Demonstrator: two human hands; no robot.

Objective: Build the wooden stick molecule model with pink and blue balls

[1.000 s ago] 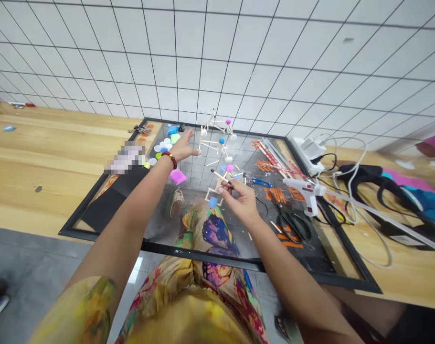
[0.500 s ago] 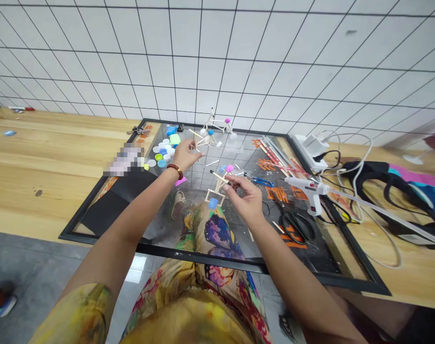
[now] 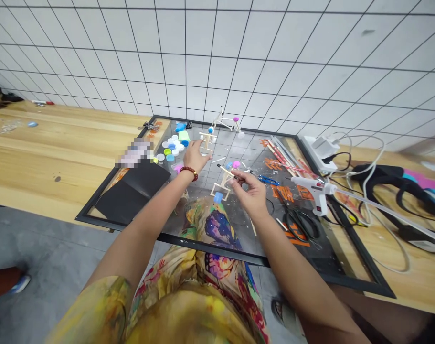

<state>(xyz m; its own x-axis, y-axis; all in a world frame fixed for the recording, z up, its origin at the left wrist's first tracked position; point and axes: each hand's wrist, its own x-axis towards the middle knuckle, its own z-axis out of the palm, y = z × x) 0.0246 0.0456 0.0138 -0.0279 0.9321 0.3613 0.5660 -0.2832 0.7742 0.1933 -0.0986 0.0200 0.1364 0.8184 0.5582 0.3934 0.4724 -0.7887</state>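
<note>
My left hand is closed on a small frame of wooden sticks with a blue cap on top, held just above the glass panel. My right hand pinches another wooden stick piece with a blue square at its lower end and pink and blue caps near its top. A third stick model with a pink cap stands at the far edge of the glass. A red bead bracelet sits on my left wrist.
Coloured bottle caps and a black sheet lie on the left of the glass. A white glue gun, black scissors, blue pliers, a power strip and cables lie to the right. The wooden bench stretches left.
My left hand, open and reaching a second ago, has closed on the small stick frame and drawn it back toward me. My right hand has kept holding its stick piece.
</note>
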